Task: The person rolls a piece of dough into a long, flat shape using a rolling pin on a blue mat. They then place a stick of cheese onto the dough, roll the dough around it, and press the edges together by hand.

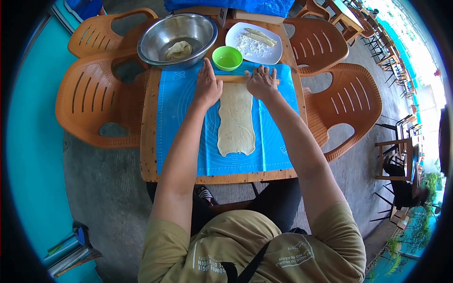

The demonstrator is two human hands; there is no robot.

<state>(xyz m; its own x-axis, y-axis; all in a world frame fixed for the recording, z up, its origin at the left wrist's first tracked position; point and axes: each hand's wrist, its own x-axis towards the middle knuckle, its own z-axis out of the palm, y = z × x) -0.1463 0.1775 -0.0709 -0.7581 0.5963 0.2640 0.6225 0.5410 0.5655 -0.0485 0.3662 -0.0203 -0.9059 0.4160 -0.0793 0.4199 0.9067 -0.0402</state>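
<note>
A wooden rolling pin [231,79] lies crosswise over the far end of a long, flat strip of dough [237,120]. My left hand [207,86] is on the pin's left end, fingers pointing away from me and thumb on the near side. Over the right part of the pin rests my right hand [263,82], its fingers bent forward across it and the pin's tip showing beyond. Both hands cover parts of the pin. Under the dough is a blue silicone mat [181,134] with printed circles. A green bowl [227,57] stands just past the pin.
A steel bowl [155,35] holding a lump of dough [179,50] stands at the far left. Beside it, a white plate [275,55] carries white flour [249,47] and dough pieces [258,36]. Orange chairs [94,94] flank the wooden table [148,155] on both sides.
</note>
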